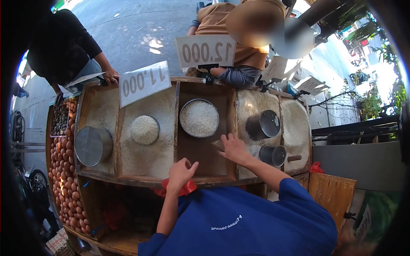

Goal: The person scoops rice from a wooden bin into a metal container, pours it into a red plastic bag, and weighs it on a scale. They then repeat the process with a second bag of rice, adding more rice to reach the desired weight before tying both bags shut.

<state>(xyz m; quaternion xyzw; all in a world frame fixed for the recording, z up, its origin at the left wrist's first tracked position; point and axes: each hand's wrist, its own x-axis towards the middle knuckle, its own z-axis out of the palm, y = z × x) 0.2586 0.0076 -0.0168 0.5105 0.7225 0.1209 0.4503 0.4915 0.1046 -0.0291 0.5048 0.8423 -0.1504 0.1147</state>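
My left hand is over the front edge of the wooden rice bin, fingers loosely curled and thumb held apart, with nothing visible in it. Beneath that wrist is a red plastic bag. My right hand reaches into the middle compartment, its fingers closed around a small pale, flat-looking piece that I cannot identify. Just beyond it, a round metal container full of white rice rests in this compartment, whose brown floor shows.
Rice compartments flank the middle one, holding a rice-filled measure and metal cans. Brown eggs line the left. Price signs stand along the far edge. Two people are beyond the bin.
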